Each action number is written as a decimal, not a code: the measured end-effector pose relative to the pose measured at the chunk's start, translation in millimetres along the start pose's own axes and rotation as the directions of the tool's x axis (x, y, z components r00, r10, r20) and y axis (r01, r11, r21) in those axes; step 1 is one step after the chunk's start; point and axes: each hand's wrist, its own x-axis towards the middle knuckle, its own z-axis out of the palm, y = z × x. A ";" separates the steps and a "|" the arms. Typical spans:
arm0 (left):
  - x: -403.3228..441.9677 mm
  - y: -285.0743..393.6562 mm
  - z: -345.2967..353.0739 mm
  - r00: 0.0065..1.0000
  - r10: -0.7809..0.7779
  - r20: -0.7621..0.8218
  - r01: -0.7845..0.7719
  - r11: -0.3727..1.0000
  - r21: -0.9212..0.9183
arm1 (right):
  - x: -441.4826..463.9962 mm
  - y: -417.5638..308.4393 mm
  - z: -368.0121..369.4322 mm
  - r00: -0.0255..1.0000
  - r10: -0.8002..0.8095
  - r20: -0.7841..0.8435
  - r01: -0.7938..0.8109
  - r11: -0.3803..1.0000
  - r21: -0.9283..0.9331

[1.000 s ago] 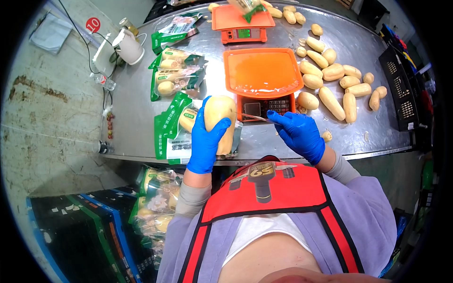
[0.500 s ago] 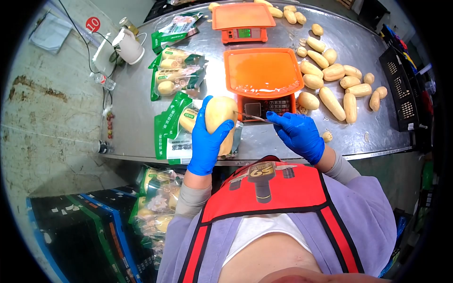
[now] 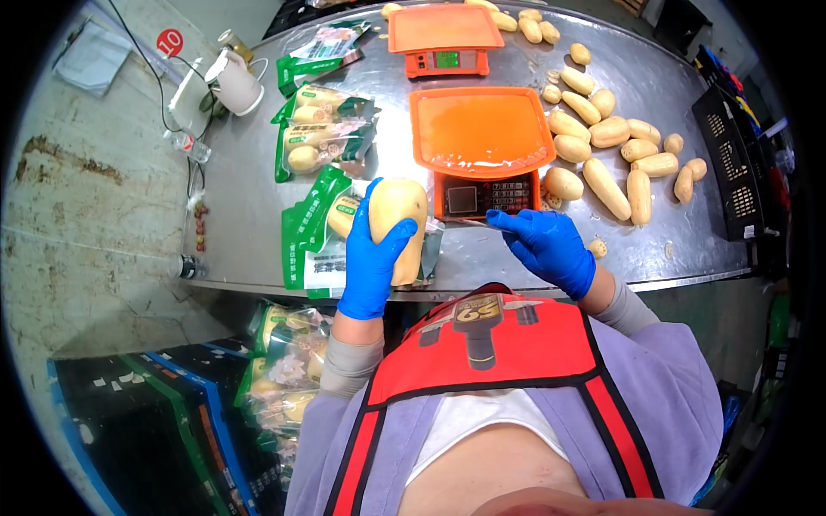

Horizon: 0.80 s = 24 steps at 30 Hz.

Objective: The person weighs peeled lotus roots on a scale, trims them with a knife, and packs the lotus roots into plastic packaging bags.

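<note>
In a blue glove, my left hand grips a large pale-yellow lotus root piece, its thumb across the front. A small dark spot shows near the root's upper right. My right hand, also gloved in blue, pinches a thin knife whose blade points left, apart from the root. Behind the blade stands an orange scale with a wet tray and a dark keypad. Green-edged printed bags lie beneath and left of my left hand, one with root pieces inside.
Many lotus root pieces lie right of the scale. A second orange scale stands farther back. Filled bags lie at the left, near a white kettle and a bottle. A black crate stands at the right edge.
The knife tip has come away from the root, and the blade sits lower. My left hand and the root have shifted slightly left. A bag above the far scale has gone from view.
</note>
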 end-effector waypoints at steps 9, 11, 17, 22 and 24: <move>-1.3 -2.0 0.7 0.999 0.043 0.028 -0.045 0.998 0.051 | 4.6 -0.2 2.7 0.999 0.050 0.010 -0.050 0.999 -0.006; -1.6 -0.4 0.6 0.997 0.064 0.032 -0.067 0.993 0.093 | 4.8 -0.8 2.8 0.999 0.052 0.010 -0.052 0.999 -0.001; -8.0 13.4 10.4 0.989 0.146 0.008 -0.144 0.964 0.225 | 5.0 -4.2 2.3 0.999 0.045 -0.024 -0.045 0.999 -0.010; -8.6 12.3 9.7 0.988 0.153 0.006 -0.149 0.955 0.256 | 2.9 -3.9 0.7 0.998 0.044 0.042 -0.042 0.998 -0.042; -7.3 7.2 7.1 0.988 0.152 0.020 -0.153 0.961 0.229 | 3.2 -3.1 -3.0 0.999 0.033 0.041 -0.032 0.999 -0.040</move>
